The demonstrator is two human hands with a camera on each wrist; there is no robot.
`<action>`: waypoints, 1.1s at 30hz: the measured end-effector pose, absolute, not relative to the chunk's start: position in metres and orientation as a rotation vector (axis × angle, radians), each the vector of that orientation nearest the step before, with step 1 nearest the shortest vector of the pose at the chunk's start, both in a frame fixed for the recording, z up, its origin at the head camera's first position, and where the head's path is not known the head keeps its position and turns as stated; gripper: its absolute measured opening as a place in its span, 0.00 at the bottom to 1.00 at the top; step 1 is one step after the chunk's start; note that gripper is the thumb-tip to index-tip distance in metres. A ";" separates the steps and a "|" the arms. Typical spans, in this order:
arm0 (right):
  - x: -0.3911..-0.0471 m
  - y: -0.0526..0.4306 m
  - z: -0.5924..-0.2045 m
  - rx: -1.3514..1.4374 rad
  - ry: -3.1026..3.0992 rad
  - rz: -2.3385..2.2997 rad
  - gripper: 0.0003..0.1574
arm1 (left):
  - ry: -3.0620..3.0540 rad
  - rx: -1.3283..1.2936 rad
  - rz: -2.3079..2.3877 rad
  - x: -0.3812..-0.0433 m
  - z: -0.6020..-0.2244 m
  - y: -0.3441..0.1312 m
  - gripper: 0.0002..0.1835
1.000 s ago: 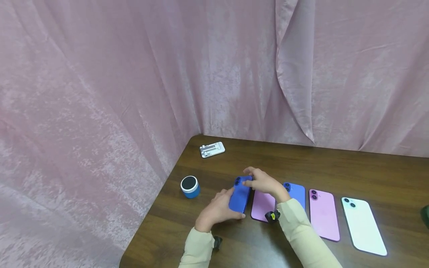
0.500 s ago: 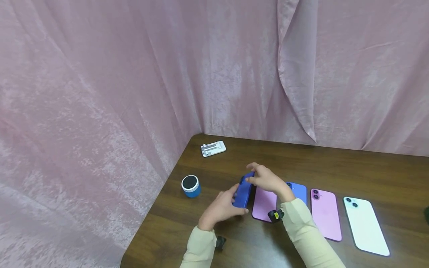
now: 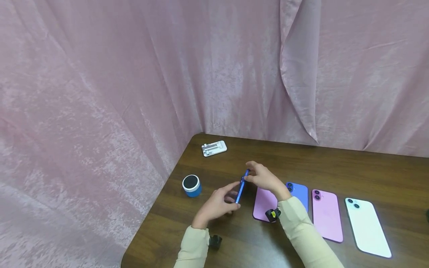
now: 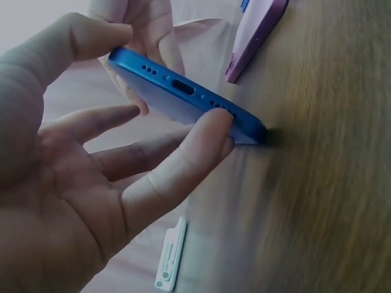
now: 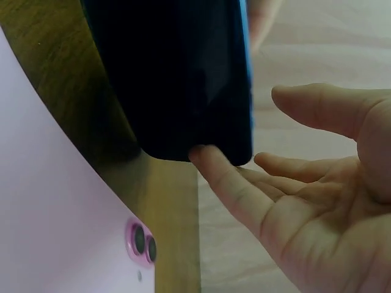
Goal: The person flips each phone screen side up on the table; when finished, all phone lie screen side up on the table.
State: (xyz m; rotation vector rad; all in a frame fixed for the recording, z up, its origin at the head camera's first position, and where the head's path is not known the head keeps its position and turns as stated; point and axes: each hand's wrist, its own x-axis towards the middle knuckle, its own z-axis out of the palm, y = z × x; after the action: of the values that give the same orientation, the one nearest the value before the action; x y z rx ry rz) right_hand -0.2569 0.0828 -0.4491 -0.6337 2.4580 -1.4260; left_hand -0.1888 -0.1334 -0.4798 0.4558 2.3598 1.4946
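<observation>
A blue smartphone (image 3: pixel 241 189) stands on its long side, seen nearly edge-on in the head view; whether it touches the table I cannot tell. My left hand (image 3: pixel 217 203) holds its port end, with digits on a corner and on the edge beside the port (image 4: pixel 183 86). At the camera end is my right hand (image 3: pixel 264 179). In the right wrist view one fingertip touches the end of the dark screen (image 5: pixel 177 79), while the thumb lies apart from the phone. Right of it lies a pink phone (image 3: pixel 264 204), partly under my right wrist.
Farther right lie another blue phone (image 3: pixel 299 194), a second pink phone (image 3: pixel 326 216) and a pale mint phone (image 3: pixel 368 227). A blue-and-white cylinder (image 3: pixel 192 186) stands on the left. A white folding stand (image 3: pixel 214 148) lies near the back edge of the wooden table (image 3: pixel 335 163).
The held blue phone has turned from showing its back to standing edge-on. My left fingers have shifted along its port end, and my right hand has stayed at the camera end.
</observation>
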 end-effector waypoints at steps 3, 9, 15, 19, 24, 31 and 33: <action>-0.261 0.077 -0.454 -0.661 2.456 -1.414 0.33 | 2.319 0.485 1.547 -0.188 -0.480 -0.137 0.36; -0.263 0.073 -0.459 -0.646 2.366 -1.436 0.35 | 2.272 0.504 1.626 -0.188 -0.479 -0.138 0.36; -0.262 0.075 -0.459 -0.580 2.383 -1.384 0.38 | 2.172 0.447 1.717 -0.188 -0.478 -0.138 0.37; -0.263 0.071 -0.461 -0.612 2.460 -1.308 0.45 | 2.163 0.394 1.738 -0.188 -0.477 -0.138 0.38; -0.261 0.063 -0.465 -0.610 2.584 -1.167 0.50 | 2.208 0.373 1.704 -0.188 -0.478 -0.138 0.39; -0.258 0.054 -0.465 -0.577 2.691 -0.991 0.48 | 2.424 0.377 1.535 -0.187 -0.481 -0.138 0.40; -0.257 0.053 -0.464 -0.560 2.712 -0.959 0.49 | 2.447 0.386 1.519 -0.188 -0.482 -0.138 0.39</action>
State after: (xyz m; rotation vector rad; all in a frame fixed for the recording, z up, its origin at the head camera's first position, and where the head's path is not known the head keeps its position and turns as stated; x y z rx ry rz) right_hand -0.2573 0.0525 -0.4638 -0.5596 2.7118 -0.9586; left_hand -0.1875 -0.1377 -0.4825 0.3862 2.4474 1.5192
